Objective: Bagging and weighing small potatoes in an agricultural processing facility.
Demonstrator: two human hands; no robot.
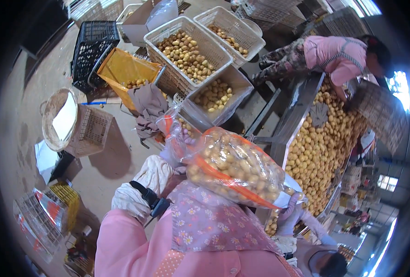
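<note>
A clear plastic bag (239, 164) with orange-red stripes, full of small round yellow-brown produce that looks like potatoes, lies slantwise in front of my body. My left hand (181, 144), in a lavender glove, is closed around the bag's gathered neck. At the bag's lower right end, my right hand (290, 206), also gloved in lavender, holds it from below. Most of the right hand's fingers are hidden by the bag. A white sleeve cover and a black strapped device (155, 203) are on my left forearm.
Ahead stand white crates (223, 57) of produce, a lined box (235, 99) and a yellow container (122, 64). A sorting table (278, 127) heaped with produce runs along the right. A person in pink (334, 55) tips a crate there; another person (332, 265) is at lower right.
</note>
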